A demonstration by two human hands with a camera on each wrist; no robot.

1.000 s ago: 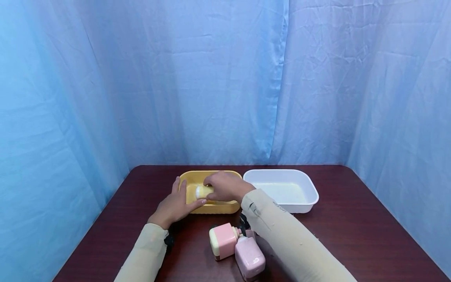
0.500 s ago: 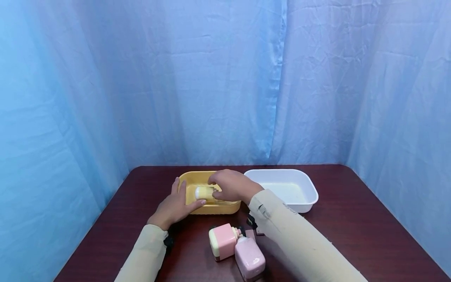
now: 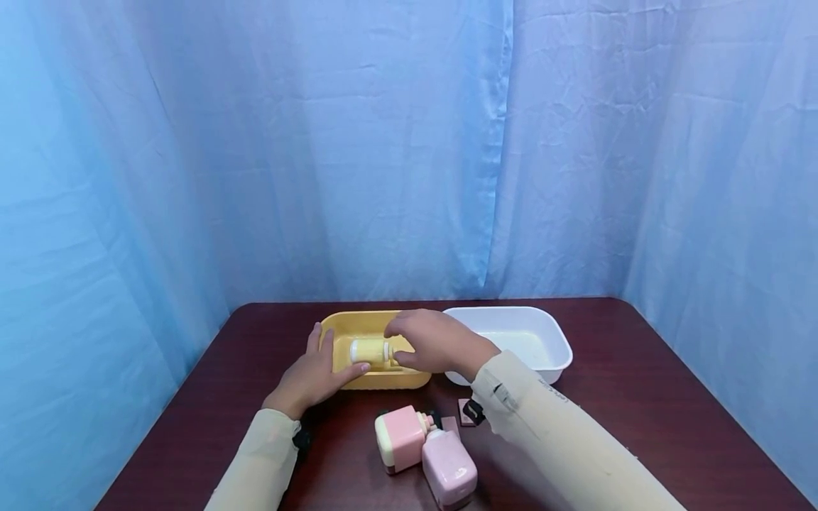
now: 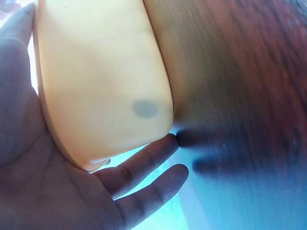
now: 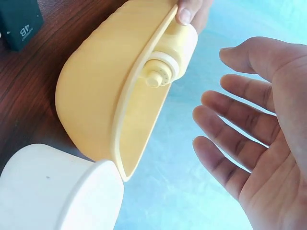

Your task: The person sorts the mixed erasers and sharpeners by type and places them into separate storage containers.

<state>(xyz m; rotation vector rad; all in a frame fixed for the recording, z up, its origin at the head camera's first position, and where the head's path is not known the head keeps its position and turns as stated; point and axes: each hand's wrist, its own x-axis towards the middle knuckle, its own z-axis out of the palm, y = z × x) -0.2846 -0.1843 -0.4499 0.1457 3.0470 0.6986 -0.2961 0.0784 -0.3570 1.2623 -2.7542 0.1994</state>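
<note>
A small yellow bottle lies on its side in the yellow bin, its stepped nozzle pointing right. My left hand grips the bin's near left corner, with the thumb over the front rim and the fingers along the left end. In the left wrist view that hand lies around the bin's translucent wall. My right hand hovers over the bin's right end, apart from the bottle. Its fingers are spread and loosely bent, holding nothing.
A white bin stands right beside the yellow one. Nearer me, a pink-and-cream bottle and a pale pink bottle lie touching. A small pink square is by my right sleeve. A black box marked 4B shows in the right wrist view.
My right hand has let go of the yellow bottle and drawn back to the right, uncovering its nozzle. My left hand stays at the bin. The head view has shifted slightly.
</note>
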